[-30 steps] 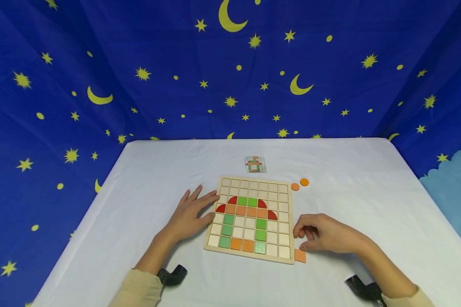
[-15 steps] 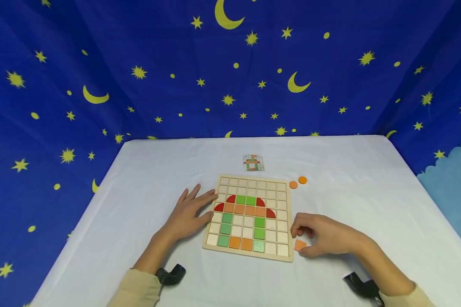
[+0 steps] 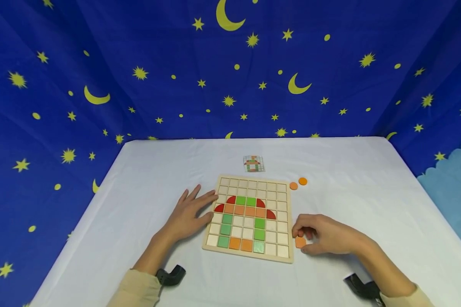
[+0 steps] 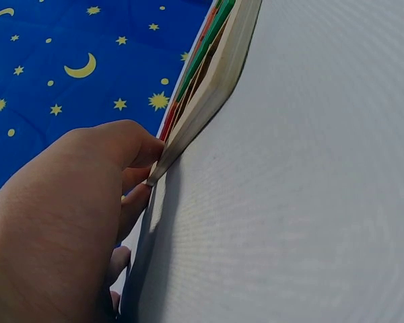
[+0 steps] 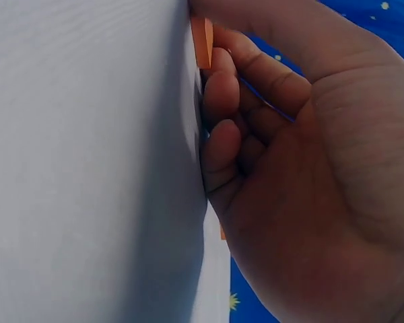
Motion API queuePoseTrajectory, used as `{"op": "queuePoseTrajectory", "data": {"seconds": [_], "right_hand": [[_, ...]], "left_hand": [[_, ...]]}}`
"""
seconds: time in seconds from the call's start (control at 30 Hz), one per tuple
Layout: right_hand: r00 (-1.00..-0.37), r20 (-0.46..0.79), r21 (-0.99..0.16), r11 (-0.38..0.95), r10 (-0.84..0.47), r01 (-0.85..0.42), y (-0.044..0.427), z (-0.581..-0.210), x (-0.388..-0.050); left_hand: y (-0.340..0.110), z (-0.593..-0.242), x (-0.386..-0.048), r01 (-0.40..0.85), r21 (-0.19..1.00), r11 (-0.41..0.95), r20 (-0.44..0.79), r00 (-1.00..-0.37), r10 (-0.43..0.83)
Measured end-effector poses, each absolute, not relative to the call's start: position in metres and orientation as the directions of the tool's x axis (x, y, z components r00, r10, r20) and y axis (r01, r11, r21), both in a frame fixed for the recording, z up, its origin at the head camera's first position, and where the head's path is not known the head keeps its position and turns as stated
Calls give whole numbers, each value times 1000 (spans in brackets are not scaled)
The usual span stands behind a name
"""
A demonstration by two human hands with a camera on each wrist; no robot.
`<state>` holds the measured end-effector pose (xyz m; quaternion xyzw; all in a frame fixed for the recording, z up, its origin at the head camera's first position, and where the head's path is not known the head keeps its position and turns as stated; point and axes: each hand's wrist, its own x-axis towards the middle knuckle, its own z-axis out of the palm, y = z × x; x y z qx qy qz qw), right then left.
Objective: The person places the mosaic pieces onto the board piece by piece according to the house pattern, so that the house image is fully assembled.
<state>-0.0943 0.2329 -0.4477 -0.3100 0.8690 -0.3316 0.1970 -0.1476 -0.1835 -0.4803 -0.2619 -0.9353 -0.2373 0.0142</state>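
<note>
A wooden grid board [image 3: 249, 256] lies on the white table, several of its cells filled with red, green and orange pieces. My left hand [image 3: 188, 215] lies at the board's left edge, fingers spread, with index finger and thumb touching the frame. Beside the board's lower right side, my right hand [image 3: 324, 234] has curled fingers and holds an orange square tile [image 3: 300, 242] between thumb and fingers. That tile [image 5: 202, 44] shows edge-on by the fingers in the right wrist view. The left wrist view shows the left hand [image 4: 74, 195] against the board's rim [image 4: 215, 87].
Two round discs, a light orange disc [image 3: 293, 186] and a darker orange disc [image 3: 302, 181], lie off the board's upper right corner. A small pattern card [image 3: 254, 163] lies behind the board. Blue star-and-moon cloth [image 3: 230, 85] hangs around the table [image 3: 369, 179].
The orange square tile has shifted away from the table's front edge and turned, now between the right thumb and fingers. My left hand stays on the board's edge.
</note>
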Motion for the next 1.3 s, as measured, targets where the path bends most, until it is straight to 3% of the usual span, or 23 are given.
{"op": "queuePoseTrajectory", "data": {"seconds": [0.5,0.83,1.3], "right_hand": [[-742,-139,-750,559,-656,-353,234,-447,-96],[-774,-107,-708,594,-625,-382,231,-447,-98],[-757,-98,-690,592,-646,-416,228,-443,-101]], "left_hand": [[-184,-480,-146,497,441,748,160,-863,479],[-183,-480,-147,501,441,745,165,-861,481],[-182,-479,-146,495,429,756,154,-864,479]]}}
